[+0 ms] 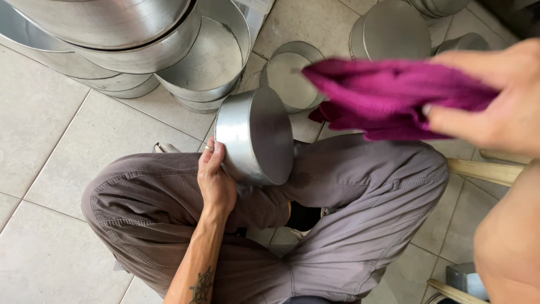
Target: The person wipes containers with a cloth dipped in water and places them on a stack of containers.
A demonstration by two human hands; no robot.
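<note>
The right hand [495,101], nearest the camera and blurred, has its fingers [455,121] pinched on a magenta cloth [388,95] held up over the knees. Lower down, the left hand [216,180] grips a round metal tin [256,138] by its rim, tipped on edge against the grey trousers [360,214] — cloth and tin are apart. Beyond, on the tiled floor [39,112], stacked tins [140,50] stand far left and more tins [394,28] far right; which have been wiped I cannot tell.
</note>
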